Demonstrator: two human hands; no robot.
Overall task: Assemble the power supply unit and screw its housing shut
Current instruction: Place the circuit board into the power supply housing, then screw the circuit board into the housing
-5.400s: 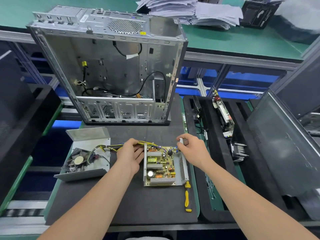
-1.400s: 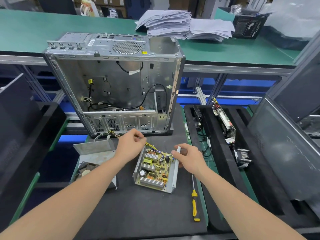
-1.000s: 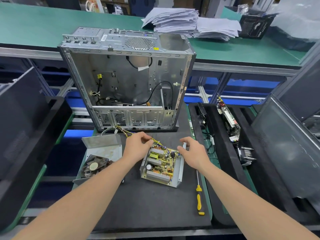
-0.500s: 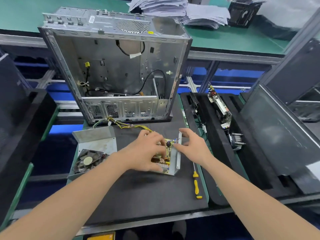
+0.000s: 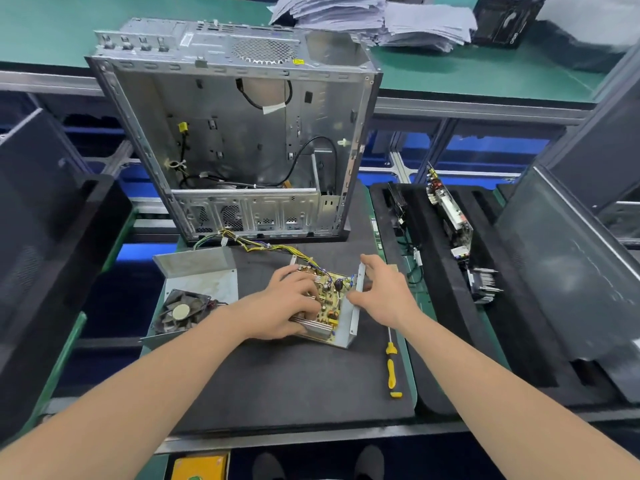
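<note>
The power supply's open metal base (image 5: 348, 332) lies on the black mat with its yellow-green circuit board (image 5: 330, 296) inside. My left hand (image 5: 289, 308) lies over the board's left half, fingers curled around it and thumb at the front heat sink. My right hand (image 5: 384, 292) holds the base's upright right wall, thumb inside and fingers over its far end. The yellow wire bundle (image 5: 270, 245) trails from the board toward the computer case. The housing cover (image 5: 199, 282) with the black fan (image 5: 180, 311) sits to the left. A yellow-handled screwdriver (image 5: 391, 370) lies to the right.
An open computer case (image 5: 242, 133) stands at the mat's far edge. On the right, a black foam tray (image 5: 436, 306) holds another circuit board (image 5: 450, 209) and a heat sink (image 5: 485, 282). Dark panels flank both sides. Paper stacks (image 5: 374, 15) lie on the green bench behind.
My left hand left the wire bundle and came down onto the circuit board. My right hand stayed at the base's right wall. The wires now lie stretched toward the case.
</note>
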